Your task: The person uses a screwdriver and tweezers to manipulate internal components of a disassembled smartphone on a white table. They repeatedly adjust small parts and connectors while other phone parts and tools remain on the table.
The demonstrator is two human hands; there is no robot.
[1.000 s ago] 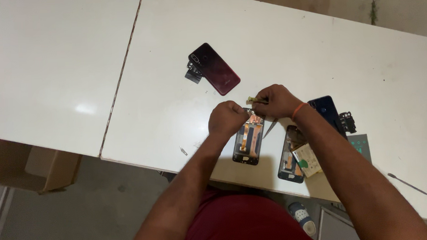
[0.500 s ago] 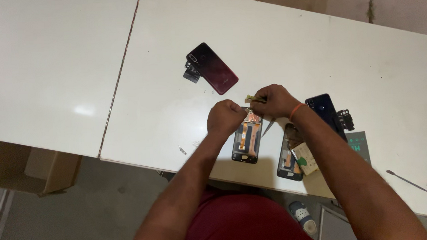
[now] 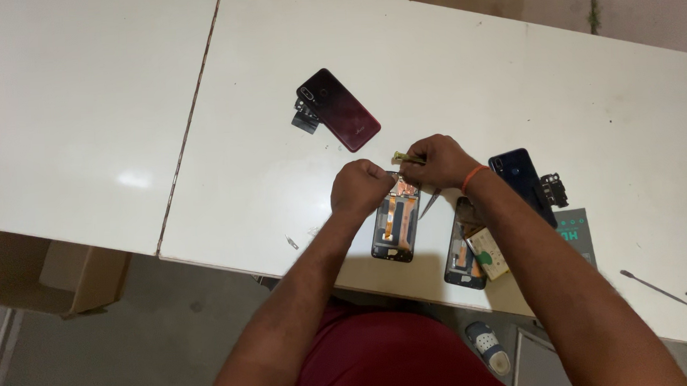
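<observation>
An opened phone (image 3: 397,227) with orange flex cables inside lies on the white table (image 3: 447,80) near its front edge. My left hand (image 3: 361,186) is closed over the phone's top left corner. My right hand (image 3: 437,160) pinches a small yellow-green part (image 3: 406,158) just above the phone's top end. A second opened phone (image 3: 465,245) lies to the right, partly under my right forearm.
A dark red phone back cover (image 3: 338,109) with a small black part (image 3: 306,115) lies further back. A blue back cover (image 3: 522,179) and black part (image 3: 553,189) sit right. A thin metal tool (image 3: 660,289) lies at far right. A cardboard box (image 3: 50,279) stands below left.
The hands stay at the phone's top end with almost no movement. The view has shifted slightly.
</observation>
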